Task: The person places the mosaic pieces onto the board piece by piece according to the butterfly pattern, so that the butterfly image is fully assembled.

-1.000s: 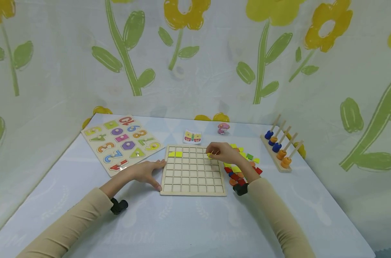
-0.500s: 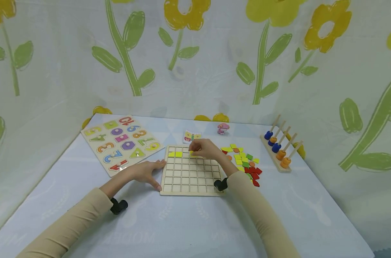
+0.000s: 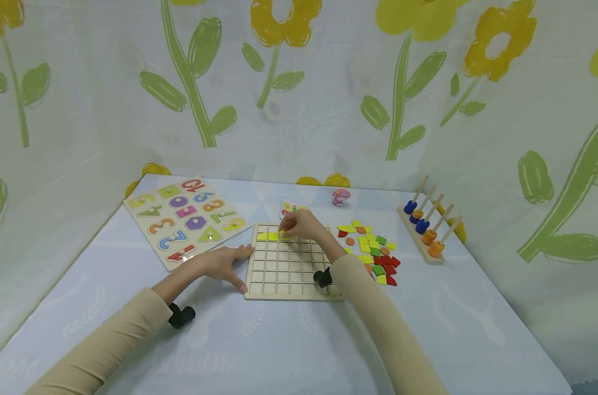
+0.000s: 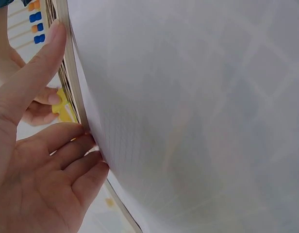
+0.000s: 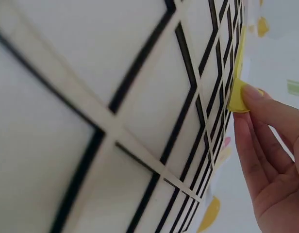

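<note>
As wrist views reveal better than head, right hand (image 5: 273,153) pinches yellow piece (image 5: 237,99), left hand (image 4: 47,167) uncurled

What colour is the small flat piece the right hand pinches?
Yellow; the small flat piece shows best in the right wrist view.

We pinch a flat yellow piece (image 5: 238,101) with a curved edge in the fingertips (image 5: 253,92) of our right hand (image 3: 304,224). Below them, our pale wooden grid board (image 3: 283,274) lies flat, its left edge touching our left hand (image 3: 224,263); yellow tiles (image 3: 262,236) sit just left of the pinch.
</note>
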A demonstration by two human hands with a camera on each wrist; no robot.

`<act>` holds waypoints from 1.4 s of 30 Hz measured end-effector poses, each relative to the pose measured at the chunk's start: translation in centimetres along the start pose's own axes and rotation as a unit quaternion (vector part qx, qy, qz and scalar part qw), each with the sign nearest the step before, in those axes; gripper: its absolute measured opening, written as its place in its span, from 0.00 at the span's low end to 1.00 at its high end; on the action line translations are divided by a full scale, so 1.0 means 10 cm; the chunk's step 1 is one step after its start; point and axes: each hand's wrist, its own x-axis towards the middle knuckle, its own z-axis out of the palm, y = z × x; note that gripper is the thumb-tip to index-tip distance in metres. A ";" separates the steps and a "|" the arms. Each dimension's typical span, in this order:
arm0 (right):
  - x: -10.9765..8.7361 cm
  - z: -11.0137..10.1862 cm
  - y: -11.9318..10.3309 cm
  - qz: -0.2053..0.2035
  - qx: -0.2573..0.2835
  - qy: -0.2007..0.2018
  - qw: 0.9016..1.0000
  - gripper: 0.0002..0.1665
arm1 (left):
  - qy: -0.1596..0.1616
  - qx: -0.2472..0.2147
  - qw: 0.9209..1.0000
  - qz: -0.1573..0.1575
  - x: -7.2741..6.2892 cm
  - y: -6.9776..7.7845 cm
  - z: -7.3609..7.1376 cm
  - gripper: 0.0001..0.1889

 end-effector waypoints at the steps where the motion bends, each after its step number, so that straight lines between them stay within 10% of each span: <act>1: 0.00 0.01 0.00 0.005 0.001 0.002 1.000 0.05 | 0.000 0.000 1.000 0.001 0.00 0.00 0.00 0.56; 20: 0.01 0.08 -0.04 0.056 -0.031 0.006 0.998 0.04 | 0.003 0.003 1.000 -0.001 -0.01 0.01 0.00 0.56; 33: -0.11 -0.02 0.01 0.000 -0.060 -0.026 0.998 0.11 | 0.001 0.011 1.000 -0.002 0.00 -0.01 0.00 0.56; 42: -0.37 -0.24 0.10 -0.011 -0.041 0.024 0.999 0.14 | 0.002 0.009 1.000 -0.005 0.00 0.00 0.00 0.56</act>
